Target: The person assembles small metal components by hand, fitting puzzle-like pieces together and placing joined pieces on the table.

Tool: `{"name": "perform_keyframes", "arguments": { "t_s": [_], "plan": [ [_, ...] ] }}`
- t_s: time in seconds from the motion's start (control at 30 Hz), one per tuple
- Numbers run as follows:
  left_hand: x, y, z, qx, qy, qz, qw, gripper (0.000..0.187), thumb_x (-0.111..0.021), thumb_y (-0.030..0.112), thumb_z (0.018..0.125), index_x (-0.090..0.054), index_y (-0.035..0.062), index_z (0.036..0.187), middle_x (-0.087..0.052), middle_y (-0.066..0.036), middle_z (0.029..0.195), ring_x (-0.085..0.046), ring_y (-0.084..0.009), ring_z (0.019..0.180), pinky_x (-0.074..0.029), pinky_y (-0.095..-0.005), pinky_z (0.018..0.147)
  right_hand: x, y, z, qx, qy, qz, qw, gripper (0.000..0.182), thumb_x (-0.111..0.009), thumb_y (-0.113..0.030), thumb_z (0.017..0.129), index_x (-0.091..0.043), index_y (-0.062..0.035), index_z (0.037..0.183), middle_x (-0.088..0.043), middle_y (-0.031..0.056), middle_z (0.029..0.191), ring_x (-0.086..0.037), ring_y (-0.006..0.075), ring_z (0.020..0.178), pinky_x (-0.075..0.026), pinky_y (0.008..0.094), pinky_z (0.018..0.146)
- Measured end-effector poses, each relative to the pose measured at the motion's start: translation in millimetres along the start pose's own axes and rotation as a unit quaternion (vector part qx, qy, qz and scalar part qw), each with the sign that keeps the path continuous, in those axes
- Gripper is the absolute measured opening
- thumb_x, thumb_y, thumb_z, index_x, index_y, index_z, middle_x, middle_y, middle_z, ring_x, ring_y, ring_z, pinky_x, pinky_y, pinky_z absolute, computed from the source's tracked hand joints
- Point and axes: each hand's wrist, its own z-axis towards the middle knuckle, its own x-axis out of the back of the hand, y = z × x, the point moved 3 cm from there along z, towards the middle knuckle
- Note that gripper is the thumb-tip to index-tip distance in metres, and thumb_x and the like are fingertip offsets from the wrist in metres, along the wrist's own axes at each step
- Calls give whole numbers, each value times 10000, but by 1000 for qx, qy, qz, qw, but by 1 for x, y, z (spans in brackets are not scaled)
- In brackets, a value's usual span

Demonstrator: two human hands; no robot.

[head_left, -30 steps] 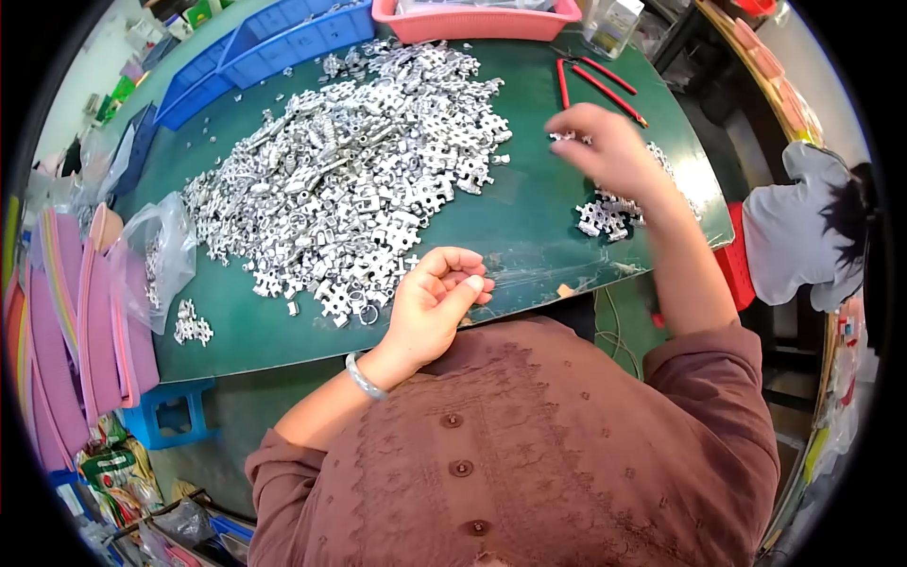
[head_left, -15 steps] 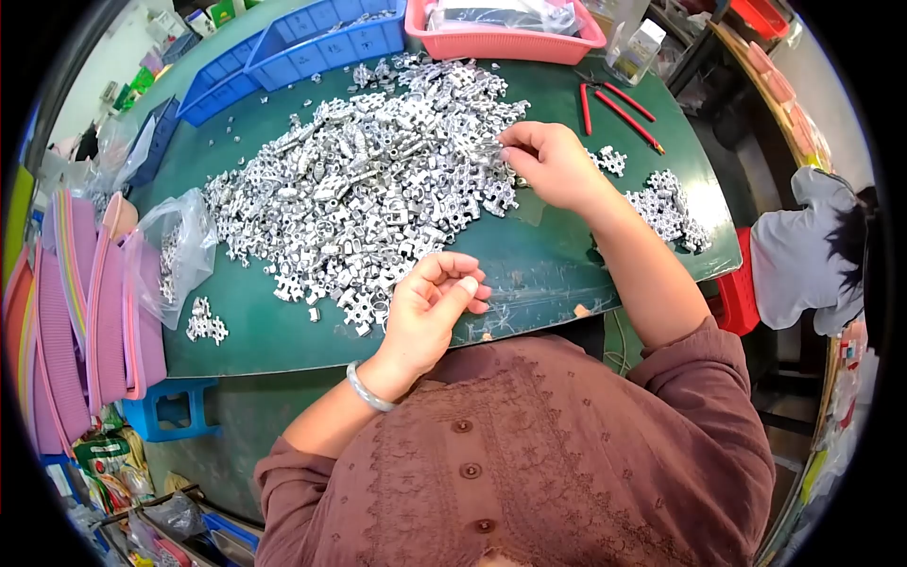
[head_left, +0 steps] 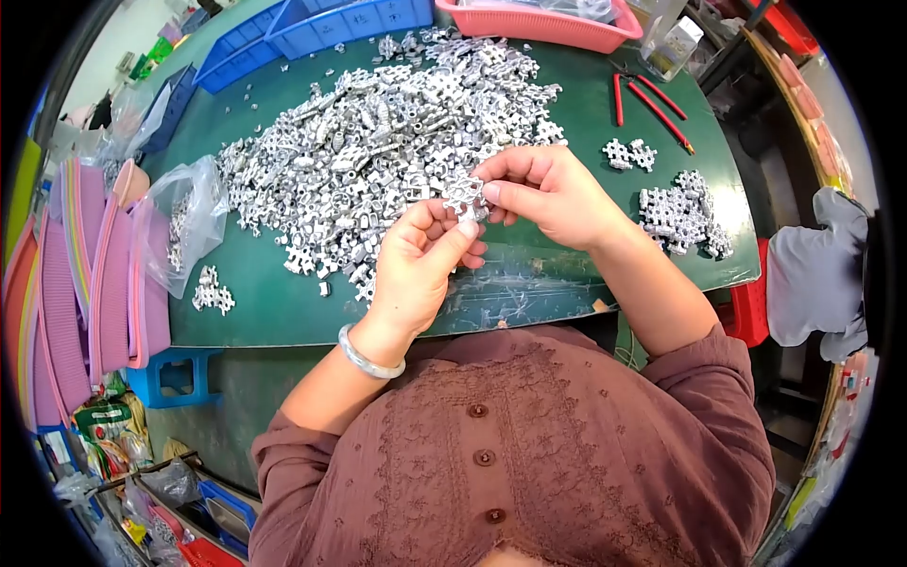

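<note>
Between my two hands is a small silver metal part (head_left: pixel 465 195) with a knobbly, notched outline. My right hand (head_left: pixel 559 198) pinches its right side between thumb and fingers. My left hand (head_left: pixel 420 253), with a bracelet (head_left: pixel 368 353) on its wrist, grips the lower left edge of the same part. Both hands are over the near right side of a large heap of similar silver metal parts (head_left: pixel 359 156) on the green table (head_left: pixel 539 283). The fingers partly cover the held part.
Small groups of metal parts lie at right (head_left: pixel 685 213) and left (head_left: pixel 212 291). Red-handled pliers (head_left: pixel 661 111) rest at the back right. Blue bins (head_left: pixel 345 30) and a pink basket (head_left: pixel 543 24) line the back. A plastic bag (head_left: pixel 194 222) stands left. Another person's grey shirt (head_left: pixel 817 274) shows far right.
My right hand has come from the heap's right side toward my left hand, bringing a metal part. My left hand has moved up slightly and closed on it. The view has shifted a little.
</note>
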Motion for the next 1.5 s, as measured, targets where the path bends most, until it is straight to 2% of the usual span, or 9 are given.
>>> {"name": "perform_keyframes", "arguments": {
  "t_s": [0.4,0.5,0.63,0.73,0.83,1.13,1.33,1.43,1.5],
  "plan": [
    [1,-6,-2,-10,29,-47,998,125,-499,47,846,-513,8,964,-597,-86,862,-593,-144,710,-505,-254,638,3,4,-4,23,-9,39,999,235,-522,-51,816,-551,10,1040,-591,27,791,-554,77,689,-458,208,638],
    [3,-11,-3,50,13,-132,990,136,-483,79,860,-517,14,974,-592,-83,855,-577,-141,712,-488,-258,629,2,4,-4,35,-21,50,998,245,-528,-56,815,-543,4,1051,-584,21,819,-556,76,728,-455,208,657],
    [8,-21,0,138,-42,-281,949,128,-449,117,877,-528,40,943,-583,-85,824,-556,-165,687,-459,-273,612,1,5,-4,41,-45,51,997,255,-531,-65,820,-532,0,1066,-576,20,852,-558,82,781,-452,209,678],
    [4,-24,1,175,-79,-356,915,144,-428,133,884,-530,43,930,-566,-72,787,-527,-152,679,-427,-262,591,1,5,-5,35,-56,60,996,250,-524,-52,824,-529,4,1067,-578,30,858,-559,90,800,-454,217,697],
    [1,-23,-1,175,-117,-396,894,174,-418,165,885,-533,41,925,-549,-66,775,-494,-146,667,-391,-258,574,-1,3,-8,75,-72,93,990,246,-514,-17,822,-527,11,1067,-582,43,864,-562,101,814,-456,230,721],
    [-1,-22,-4,189,-135,-427,874,220,-438,250,845,-517,45,835,-499,-62,725,-437,-170,608,-364,-273,545,-6,-5,-14,168,-73,-19,983,194,-526,-21,814,-536,13,1005,-615,59,834,-576,103,797,-459,240,720],
    [-3,-21,-4,188,-137,-418,878,246,-439,250,845,-523,33,923,-494,-58,720,-431,-160,606,-363,-269,545,-5,-9,-16,170,-68,-50,982,182,-527,-25,815,-544,13,992,-618,60,837,-577,106,800,-458,240,722],
    [-2,-22,-4,161,-143,-398,892,211,-448,203,862,-516,38,975,-520,-49,742,-464,-144,625,-377,-259,555,-4,-6,-16,156,-57,-17,986,188,-525,-26,816,-543,6,1001,-610,47,827,-566,95,783,-454,230,707],
    [0,-21,-4,110,-98,-316,937,175,-455,167,870,-511,45,982,-541,-44,761,-491,-132,639,-393,-251,566,-3,-5,-15,139,-47,14,989,198,-526,-35,819,-539,0,1014,-596,32,805,-550,80,753,-447,219,681]
  ]
}}
